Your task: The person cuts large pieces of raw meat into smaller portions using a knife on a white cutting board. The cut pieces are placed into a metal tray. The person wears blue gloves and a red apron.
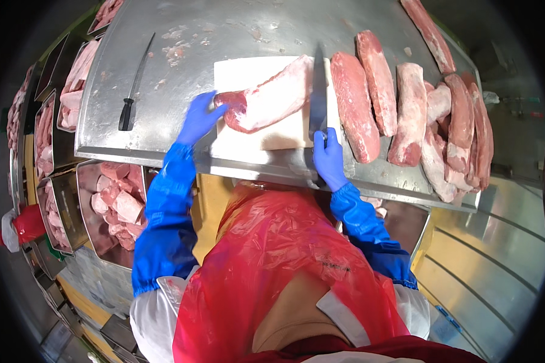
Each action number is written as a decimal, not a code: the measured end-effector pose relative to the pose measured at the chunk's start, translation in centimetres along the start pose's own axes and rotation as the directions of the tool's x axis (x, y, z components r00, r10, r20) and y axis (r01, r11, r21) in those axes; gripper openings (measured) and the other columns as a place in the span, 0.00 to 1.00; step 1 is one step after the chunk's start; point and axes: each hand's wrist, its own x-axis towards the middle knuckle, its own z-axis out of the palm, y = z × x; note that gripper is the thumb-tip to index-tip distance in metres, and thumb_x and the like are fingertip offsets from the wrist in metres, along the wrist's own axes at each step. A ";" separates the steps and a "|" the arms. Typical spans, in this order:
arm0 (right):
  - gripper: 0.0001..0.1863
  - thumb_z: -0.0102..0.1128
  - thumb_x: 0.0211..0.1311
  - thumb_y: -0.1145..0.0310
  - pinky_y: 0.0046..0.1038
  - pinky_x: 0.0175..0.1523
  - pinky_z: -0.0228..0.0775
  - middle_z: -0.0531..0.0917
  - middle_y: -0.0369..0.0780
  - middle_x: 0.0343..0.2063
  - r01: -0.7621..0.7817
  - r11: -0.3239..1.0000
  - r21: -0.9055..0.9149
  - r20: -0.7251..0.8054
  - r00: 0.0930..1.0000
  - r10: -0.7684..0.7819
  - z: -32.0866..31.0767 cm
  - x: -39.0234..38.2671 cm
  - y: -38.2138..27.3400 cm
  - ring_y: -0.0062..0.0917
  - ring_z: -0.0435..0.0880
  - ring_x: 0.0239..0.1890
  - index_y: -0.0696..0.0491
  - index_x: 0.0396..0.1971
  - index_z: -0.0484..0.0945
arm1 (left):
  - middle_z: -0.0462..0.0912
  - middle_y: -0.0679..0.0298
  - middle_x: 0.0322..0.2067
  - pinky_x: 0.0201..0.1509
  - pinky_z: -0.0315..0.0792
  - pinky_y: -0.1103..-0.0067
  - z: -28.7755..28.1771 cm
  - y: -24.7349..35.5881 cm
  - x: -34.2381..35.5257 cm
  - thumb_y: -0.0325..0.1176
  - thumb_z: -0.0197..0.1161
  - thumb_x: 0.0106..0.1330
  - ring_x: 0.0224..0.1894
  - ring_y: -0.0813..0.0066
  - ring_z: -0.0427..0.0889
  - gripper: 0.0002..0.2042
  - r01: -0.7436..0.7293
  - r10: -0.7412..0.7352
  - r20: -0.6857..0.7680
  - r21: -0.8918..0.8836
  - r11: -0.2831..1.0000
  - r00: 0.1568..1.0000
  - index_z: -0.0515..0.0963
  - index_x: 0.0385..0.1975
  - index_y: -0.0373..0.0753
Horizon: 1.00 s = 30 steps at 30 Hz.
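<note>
A pork loin, red at its left end and pale with fat along its length, lies slantwise on a white cutting board. At its red end my gloved left hand grips the meat, thumb over the top and fingers at the far edge. My gloved right hand is closed around the handle of a wide-bladed knife. The blade points away from me, over the board just right of the loin. Most of the handle is hidden in my grip.
A thin knife with a black handle lies on the steel table at left. Several loins lie right of the board, piled at the far right. Steel bins of meat pieces stand below and left of the table. Another person's red sleeve shows at far left.
</note>
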 end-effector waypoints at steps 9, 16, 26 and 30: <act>0.09 0.48 0.65 0.66 0.49 0.36 0.71 0.80 0.51 0.26 0.330 0.742 -0.584 0.159 0.943 -0.293 2.4 7.6 -4.8 0.50 0.80 0.31 0.54 0.41 0.67 | 0.66 0.47 0.61 0.68 0.51 0.50 6.6 10.5 0.7 0.59 0.74 0.39 0.66 0.47 0.62 0.54 -0.170 0.222 -0.047 0.499 0.850 0.974 0.59 0.67 0.37; 0.17 0.40 0.72 0.61 0.43 0.43 0.72 0.82 0.50 0.33 0.205 0.784 -0.585 0.208 0.973 -0.100 -0.1 4.1 -3.0 0.47 0.81 0.37 0.55 0.42 0.76 | 0.74 0.55 0.53 0.59 0.61 0.55 7.8 11.6 3.2 0.57 0.76 0.31 0.57 0.57 0.72 0.51 -0.108 0.082 0.074 0.505 0.857 0.994 0.65 0.59 0.37; 0.14 0.43 0.71 0.64 0.40 0.39 0.73 0.83 0.49 0.34 0.132 0.765 -0.630 0.278 0.959 0.063 1.8 7.4 -0.4 0.41 0.83 0.34 0.53 0.48 0.75 | 0.74 0.52 0.51 0.54 0.65 0.54 8.0 12.4 4.1 0.58 0.76 0.30 0.53 0.54 0.74 0.51 -0.190 0.052 0.240 0.594 0.781 0.969 0.65 0.57 0.35; 0.15 0.40 0.72 0.64 0.42 0.41 0.73 0.83 0.51 0.35 0.240 0.862 -0.447 0.076 0.970 -0.230 5.0 9.5 2.7 0.44 0.82 0.36 0.54 0.48 0.75 | 0.74 0.50 0.52 0.53 0.68 0.55 8.1 13.4 5.4 0.59 0.76 0.31 0.53 0.53 0.75 0.53 -0.164 0.009 0.235 0.652 0.741 0.972 0.64 0.59 0.34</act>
